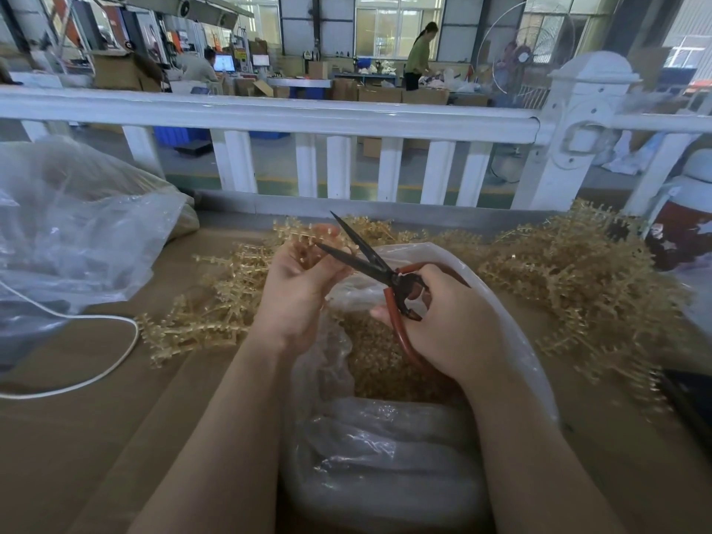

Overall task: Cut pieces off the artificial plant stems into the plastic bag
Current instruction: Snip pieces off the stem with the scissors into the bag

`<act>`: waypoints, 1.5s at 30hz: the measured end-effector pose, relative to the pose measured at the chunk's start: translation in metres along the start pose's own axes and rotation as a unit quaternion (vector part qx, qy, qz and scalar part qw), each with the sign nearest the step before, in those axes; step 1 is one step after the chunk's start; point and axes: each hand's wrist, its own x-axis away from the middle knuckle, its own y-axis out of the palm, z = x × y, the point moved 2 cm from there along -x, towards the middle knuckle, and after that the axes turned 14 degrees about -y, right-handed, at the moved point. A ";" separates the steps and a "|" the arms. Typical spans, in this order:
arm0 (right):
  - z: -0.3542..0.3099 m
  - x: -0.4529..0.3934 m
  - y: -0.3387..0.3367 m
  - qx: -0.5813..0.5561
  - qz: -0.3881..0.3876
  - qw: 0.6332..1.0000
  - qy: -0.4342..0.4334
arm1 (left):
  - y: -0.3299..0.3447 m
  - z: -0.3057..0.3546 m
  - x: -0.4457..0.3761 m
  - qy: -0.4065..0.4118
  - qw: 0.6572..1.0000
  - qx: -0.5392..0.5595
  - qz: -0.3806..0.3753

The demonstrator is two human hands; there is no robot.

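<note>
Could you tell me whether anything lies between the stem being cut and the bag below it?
Nothing visible does. The left hand holds the stem at the open scissors, above the bag, whose mouth gapes open over the cut pieces.

We see soft daylight from the rear windows (398, 23), fisheye bending of the white railing (269, 117), and blurred right-hand edges.

gold stems (570, 279), red-handled scissors (393, 298), white fence (269, 117)
</note>
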 end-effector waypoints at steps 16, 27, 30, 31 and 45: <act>0.005 0.002 0.004 0.008 0.051 0.998 -0.030 | -0.003 -0.001 -0.004 0.000 0.999 -0.046 0.012; 0.010 0.002 0.008 -0.030 0.051 0.997 -0.038 | -0.005 0.002 -0.003 -0.023 1.000 0.000 0.000; 0.010 0.002 0.007 -0.044 0.058 0.996 -0.047 | -0.005 0.003 -0.002 -0.030 1.000 0.004 -0.009; 0.010 0.002 0.006 -0.046 0.064 0.996 -0.051 | -0.004 0.003 -0.002 -0.034 0.999 0.007 -0.010; 0.008 0.004 0.003 -0.017 0.081 0.995 -0.060 | -0.001 0.001 0.000 -0.065 0.997 -0.035 -0.013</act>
